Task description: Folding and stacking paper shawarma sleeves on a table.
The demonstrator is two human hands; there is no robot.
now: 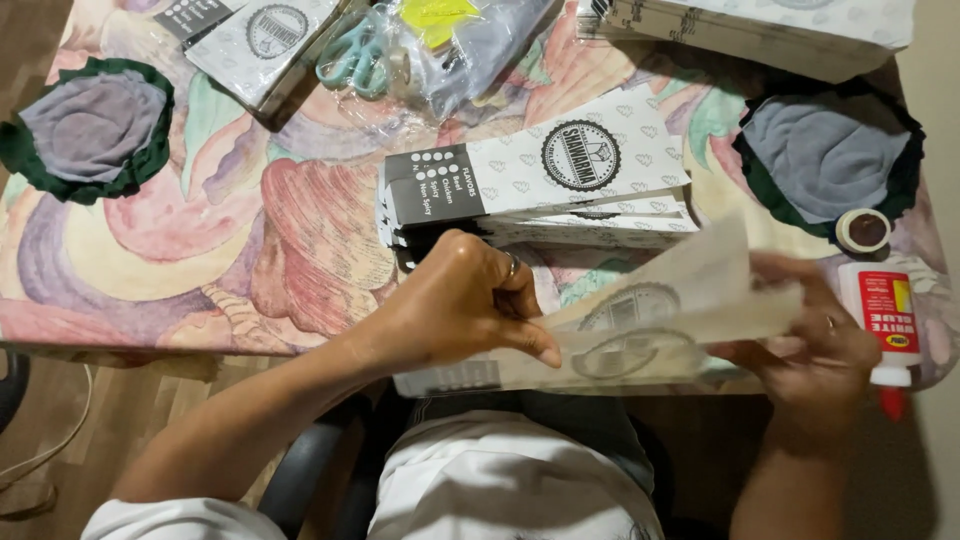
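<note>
The left hand [455,305] and right hand [815,345] both pinch a flat printed paper carton blank [640,325], held just above the tabletop [200,260] edge; it looks light, thin and bendy, easily creased. Holding it by the opposite edges seems best.

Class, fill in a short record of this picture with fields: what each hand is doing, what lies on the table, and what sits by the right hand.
left hand: left hand pinches the flat paper sleeve from above, a ring on one finger
right hand: right hand grips the sleeve's other end
sleeve state: blurred, tilted, held above the table edge
table: stack of printed sleeves on a flowered tablecloth
near right hand: glue bottle, tape roll
far side: scissors under clear plastic
</note>
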